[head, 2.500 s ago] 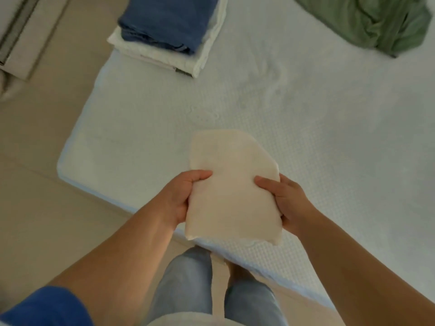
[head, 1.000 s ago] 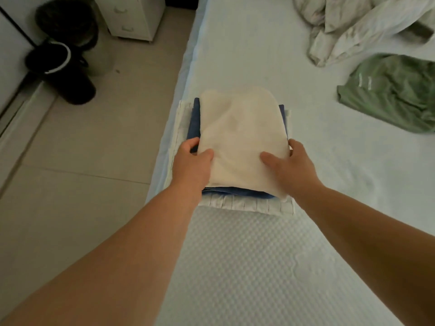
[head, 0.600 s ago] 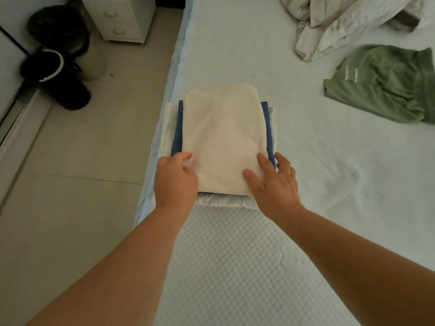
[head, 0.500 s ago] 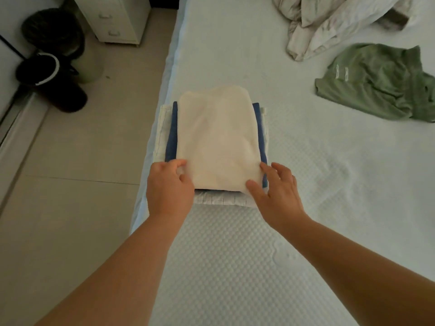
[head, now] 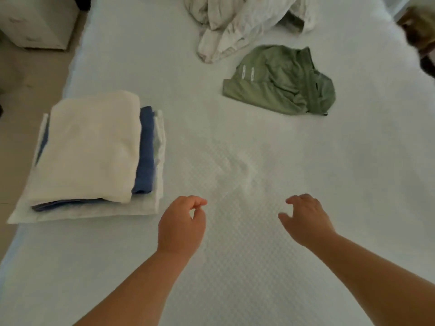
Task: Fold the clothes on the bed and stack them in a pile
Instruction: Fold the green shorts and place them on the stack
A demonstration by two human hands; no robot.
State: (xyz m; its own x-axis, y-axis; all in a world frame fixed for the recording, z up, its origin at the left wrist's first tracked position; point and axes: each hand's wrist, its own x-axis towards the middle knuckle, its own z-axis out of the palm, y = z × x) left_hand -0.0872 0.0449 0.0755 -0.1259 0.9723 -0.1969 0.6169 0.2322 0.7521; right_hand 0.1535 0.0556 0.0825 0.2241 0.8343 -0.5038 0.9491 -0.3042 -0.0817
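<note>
Quilted matt bed cover (head: 235, 267); soft cloth pile (head: 91, 147); crumpled green garment (head: 280, 81).

Both hands, the left hand (head: 180, 228) and right hand (head: 306, 222), hover over bare white quilted bed (head: 235, 267), with open mattress ahead. To the left, the folded stack topped by a cream cloth (head: 89, 147) blocks the edge. Farther off lie the crumpled green garment (head: 280, 81) and the rumpled white garment (head: 235, 24).

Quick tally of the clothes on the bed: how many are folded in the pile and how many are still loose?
Folded in the pile: 3 (cream piece, blue piece, white piece)
Loose: 2 (green garment, crumpled white garment)
Total: 5
</note>
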